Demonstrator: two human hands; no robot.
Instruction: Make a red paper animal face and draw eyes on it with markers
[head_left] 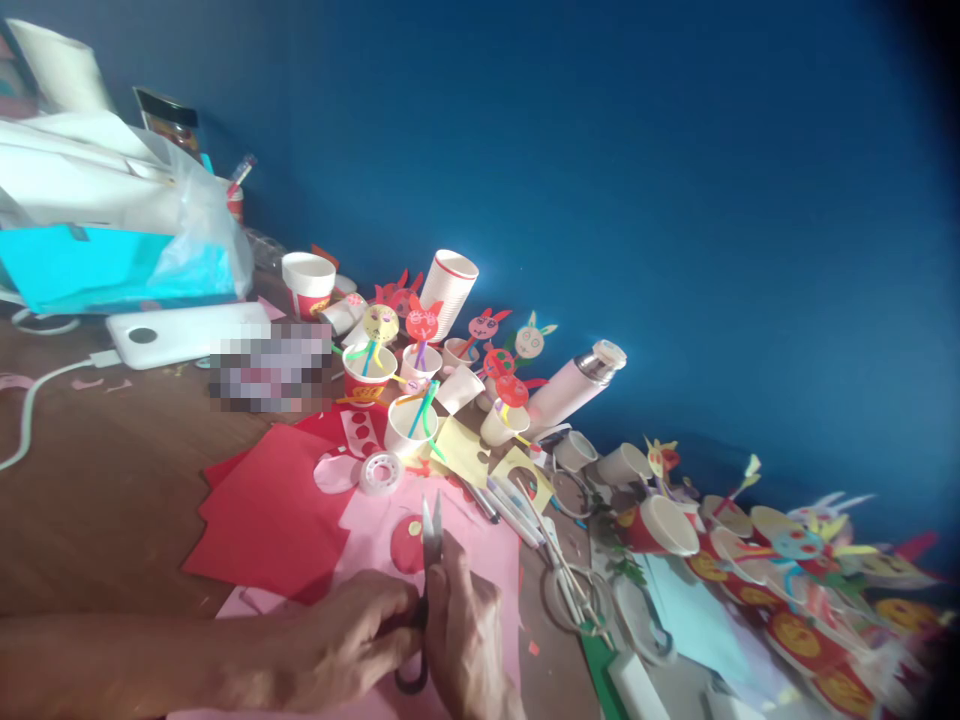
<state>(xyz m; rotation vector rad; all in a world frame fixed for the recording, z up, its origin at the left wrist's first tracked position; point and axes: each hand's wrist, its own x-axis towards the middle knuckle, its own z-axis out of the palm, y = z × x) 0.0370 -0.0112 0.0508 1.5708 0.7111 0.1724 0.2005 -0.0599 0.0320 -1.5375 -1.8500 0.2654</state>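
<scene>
Scissors [430, 530] — black-handled, blades up; right hand [466, 640] gripping them, left hand [337, 635] closed against them.

- The left hand [337, 640] and right hand [465, 640] are holding black-handled scissors [429, 560]
- Pink paper [480, 570] lies under the scissors
- Red paper circle [407, 545] is just beside the blades
- Tape roll [381, 473] is beyond the scissors

Paper cups [664, 525] seemingly block any pass toward the blue wall [750, 200]
</scene>
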